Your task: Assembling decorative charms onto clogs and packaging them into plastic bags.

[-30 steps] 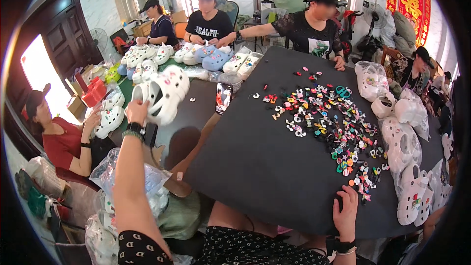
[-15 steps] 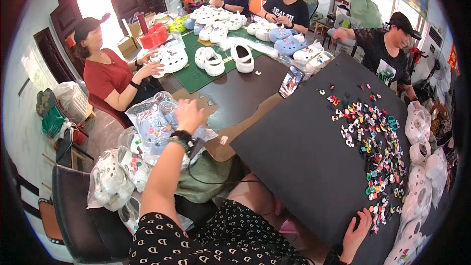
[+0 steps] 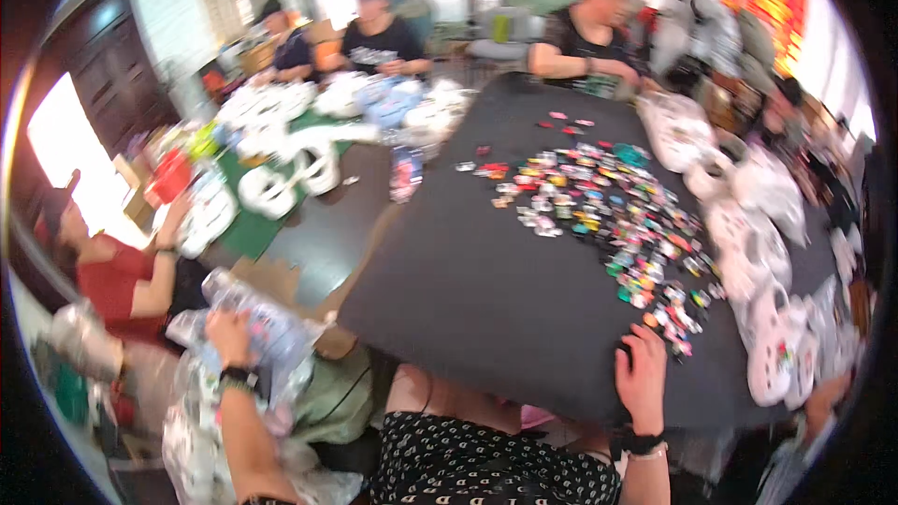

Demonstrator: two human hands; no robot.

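My left hand rests at a clear plastic bag of light blue clogs, on a pile of bagged shoes at my left. Motion blur smears its fingers, so their grip is unclear. On the near right part of a black board lies my right hand, fingers stretched out and nothing in them. Just beyond its fingertips spread many small colourful shoe charms, loose on the board.
Bagged white clogs line the board's right side. White clogs stand on a green mat at the far left. A phone leans by the board's far left edge. Several people sit around, one in red at left.
The view has swung to the right and blurred. My left hand stays at the bag of blue clogs, and my right hand still lies on the board beside the charms.
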